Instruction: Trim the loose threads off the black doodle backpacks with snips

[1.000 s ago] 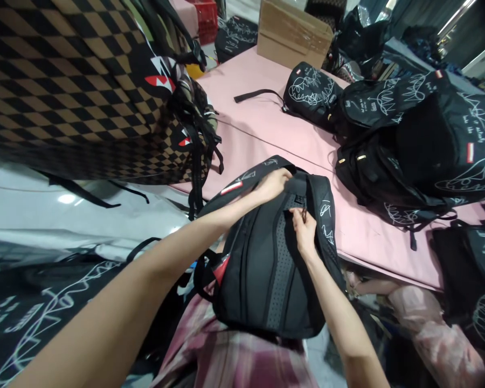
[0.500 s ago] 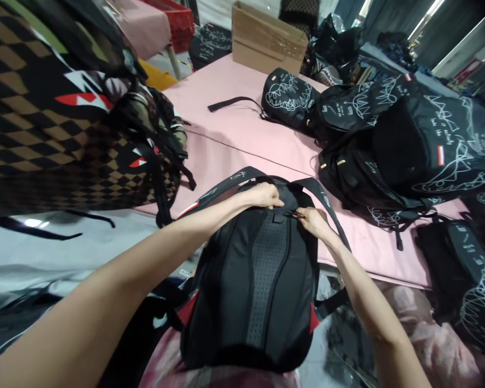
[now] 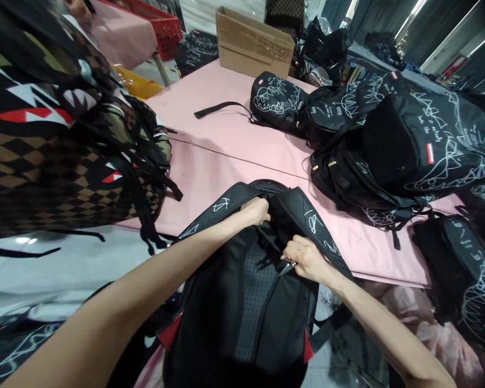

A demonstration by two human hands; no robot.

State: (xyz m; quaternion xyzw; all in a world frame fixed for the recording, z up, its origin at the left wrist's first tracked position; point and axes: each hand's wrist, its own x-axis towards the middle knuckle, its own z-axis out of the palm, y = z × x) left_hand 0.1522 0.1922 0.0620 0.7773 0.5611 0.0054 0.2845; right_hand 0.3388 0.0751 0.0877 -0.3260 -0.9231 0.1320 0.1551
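A black backpack (image 3: pixel 222 302) stands upright in front of me, its padded back panel towards me and its top leaning at the pink table's edge. Its two shoulder straps, marked with white scribbles, arch over the top. My left hand (image 3: pixel 256 211) is closed at the top of the back panel, between the straps, pinching the fabric there; its fingertips are partly hidden. Lower and to the right, my right hand (image 3: pixel 305 257) is curled round small thread snips (image 3: pixel 288 267), whose metal blades point down to the left, close to the panel. Red side pieces (image 3: pixel 308 347) show low on the bag.
Black backpacks with white scribbles (image 3: pixel 440 145) are heaped on the right of the pink table (image 3: pixel 210 156). Checkered shark-face bags (image 3: pixel 28 172) crowd the left. At the back stand a cardboard box (image 3: pixel 254 46) and a red crate (image 3: pixel 167 32).
The straps have swung inward over the bag's top. My right hand has come down and towards me, and the snips' blades now show. My left hand has shifted slightly left and down, still closed.
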